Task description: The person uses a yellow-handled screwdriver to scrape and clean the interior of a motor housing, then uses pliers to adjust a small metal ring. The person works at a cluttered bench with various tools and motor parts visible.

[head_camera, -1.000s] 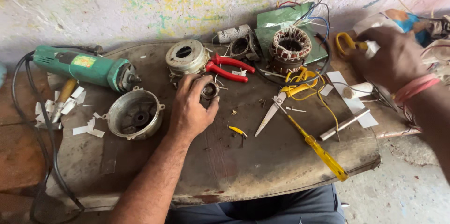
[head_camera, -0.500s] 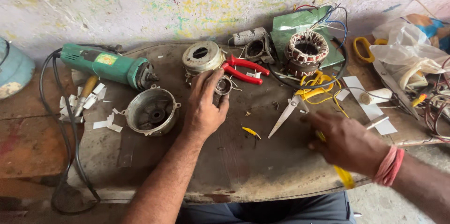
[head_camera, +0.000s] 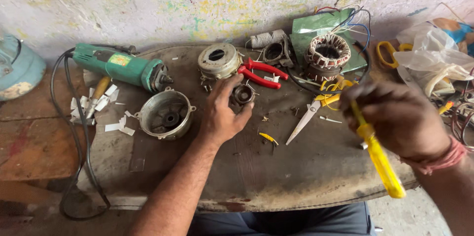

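My left hand [head_camera: 223, 113] rests on the dark worktop [head_camera: 276, 176] and grips a small round metal part [head_camera: 243, 94] between thumb and fingers. My right hand [head_camera: 401, 117] is raised over the right side of the top, closed around a yellow-handled screwdriver [head_camera: 379, 161] whose handle points down toward me. Just beyond the left hand lie red-handled pliers [head_camera: 261, 74] and a round motor end cover [head_camera: 218, 61]. A pair of scissors [head_camera: 310, 112] lies between the two hands.
A green angle grinder [head_camera: 121, 67] with its black cord lies at the left, beside a bowl-shaped metal housing [head_camera: 165, 114] and paper scraps. A wound stator [head_camera: 327, 56] with coloured wires, a green sheet, a plastic bag [head_camera: 434, 63] and orange-handled scissors [head_camera: 391, 49] crowd the back right.
My right hand came back from the far right, dropped to the screwdriver on the top, and now holds it lifted. The left hand stayed on the small round part.
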